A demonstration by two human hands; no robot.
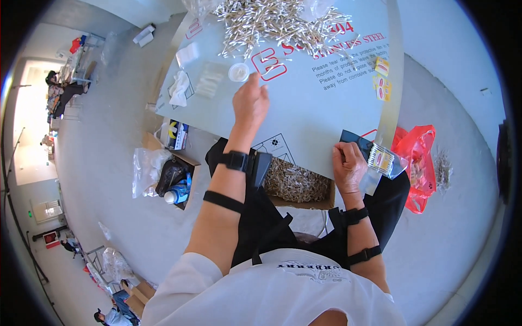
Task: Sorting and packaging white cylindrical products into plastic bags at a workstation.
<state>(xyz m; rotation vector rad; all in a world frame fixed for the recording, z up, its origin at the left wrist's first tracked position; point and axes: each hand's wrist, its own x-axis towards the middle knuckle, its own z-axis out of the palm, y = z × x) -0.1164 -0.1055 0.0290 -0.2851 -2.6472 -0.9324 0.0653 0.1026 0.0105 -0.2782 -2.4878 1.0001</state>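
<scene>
My left hand is over the table with its fingers curled closed. Its fingertips are beside a small round clear tub; anything pinched in them is hidden. At the table's near right edge rests my right hand, also with curled fingers, and I cannot make out what they hold. Just right of it lies a clear bag of cotton swabs with a yellow label. A dark flat piece sits beyond its knuckles. A large pile of loose cotton swabs covers the far part of the table.
The table has a printed film. On it are yellow cards, a crumpled white tissue and clear bags. Below its near edge stands a box of swabs. A red bag hangs right; another carton stands left.
</scene>
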